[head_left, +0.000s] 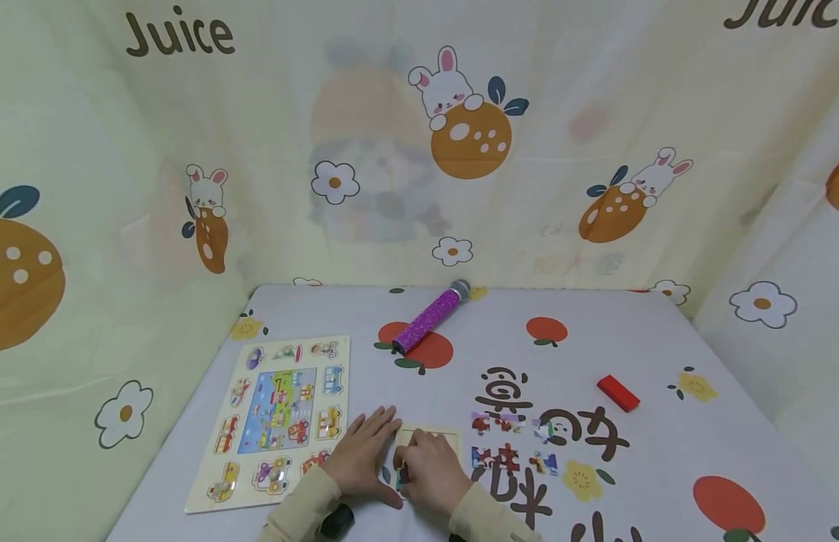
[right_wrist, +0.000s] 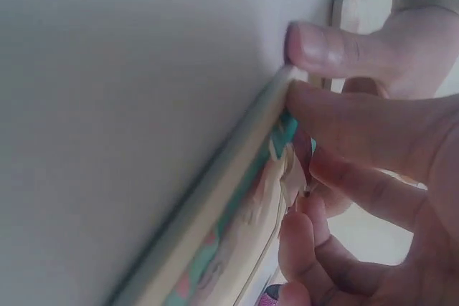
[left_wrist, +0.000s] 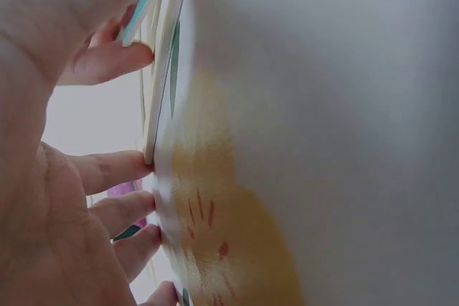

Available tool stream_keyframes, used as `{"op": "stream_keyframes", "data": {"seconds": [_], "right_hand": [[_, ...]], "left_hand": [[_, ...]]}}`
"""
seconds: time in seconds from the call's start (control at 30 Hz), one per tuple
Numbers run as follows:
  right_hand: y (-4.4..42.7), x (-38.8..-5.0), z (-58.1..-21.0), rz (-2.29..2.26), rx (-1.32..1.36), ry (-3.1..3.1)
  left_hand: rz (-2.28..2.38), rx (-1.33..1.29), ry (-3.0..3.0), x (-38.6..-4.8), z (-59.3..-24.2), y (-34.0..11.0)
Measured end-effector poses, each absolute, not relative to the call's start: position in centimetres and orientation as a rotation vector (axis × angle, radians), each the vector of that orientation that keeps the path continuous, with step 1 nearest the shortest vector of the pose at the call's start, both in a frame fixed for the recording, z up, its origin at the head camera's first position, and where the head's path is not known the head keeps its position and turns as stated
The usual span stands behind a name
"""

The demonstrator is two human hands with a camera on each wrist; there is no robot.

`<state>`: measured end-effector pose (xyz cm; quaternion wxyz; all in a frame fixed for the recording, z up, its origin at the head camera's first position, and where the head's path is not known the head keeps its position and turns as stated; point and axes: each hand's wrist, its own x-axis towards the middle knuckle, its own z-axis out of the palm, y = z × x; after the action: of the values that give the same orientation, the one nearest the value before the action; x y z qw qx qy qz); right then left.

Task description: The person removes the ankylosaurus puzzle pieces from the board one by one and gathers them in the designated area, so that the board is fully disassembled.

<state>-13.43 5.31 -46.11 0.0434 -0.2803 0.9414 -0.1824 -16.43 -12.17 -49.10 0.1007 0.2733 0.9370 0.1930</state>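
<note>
A small wooden puzzle tray [head_left: 419,433] lies between the hands, partly covered by them. My left hand [head_left: 361,461] spreads its fingers along the tray's left side; in the left wrist view a fingertip touches the tray's edge [left_wrist: 159,98]. Over the tray, my right hand [head_left: 431,470] has curled fingers and pinches a teal-edged puzzle piece [left_wrist: 142,19], which tilts against the tray. Teal printing with pale wood beside it shows inside the tray in the right wrist view; the fingers hide much of it. Several loose picture puzzle pieces [head_left: 508,456] lie right of the tray.
A larger wooden picture board [head_left: 219,452] with vehicle pieces lies at the left. A purple glittery microphone [head_left: 428,322] rests farther back, and a red block [head_left: 618,394] lies at the right. Patterned cloth hangs behind the table.
</note>
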Motion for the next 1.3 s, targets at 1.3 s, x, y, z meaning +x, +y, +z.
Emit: {"op": "stream_keyframes", "data": {"seconds": [1.3], "right_hand": [[10.0,-13.7,-44.9,-0.761,-0.832,2.785]], "left_hand": [[0.547,0.786,2.752,-16.2,-48.8,-12.1]]}}
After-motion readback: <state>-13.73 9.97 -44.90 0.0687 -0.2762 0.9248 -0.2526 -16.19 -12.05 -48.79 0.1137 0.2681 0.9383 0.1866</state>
